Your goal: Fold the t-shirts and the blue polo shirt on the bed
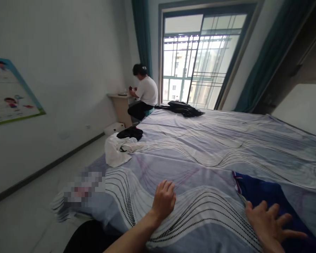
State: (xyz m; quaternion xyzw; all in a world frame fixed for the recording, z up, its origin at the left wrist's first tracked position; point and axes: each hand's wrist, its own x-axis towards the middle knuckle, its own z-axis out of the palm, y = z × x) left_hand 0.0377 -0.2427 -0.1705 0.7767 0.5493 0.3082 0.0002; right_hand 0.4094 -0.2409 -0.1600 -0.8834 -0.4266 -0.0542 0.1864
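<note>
A dark blue folded cloth with a red and white edge, perhaps a garment, lies on the bed at the right. My right hand is over its near part, palm down with fingers spread, holding nothing; whether it presses on the cloth is hard to tell. To the left, my left hand is over the patterned bedsheet, back of the hand upward. Its fingers are loosely bent and close together, and nothing shows in them.
White cloth and a black item lie at the bed's left edge, with a blurred-out striped item nearer me. Black clothing or a bag lies at the far edge. Beyond, a person sits at a small desk.
</note>
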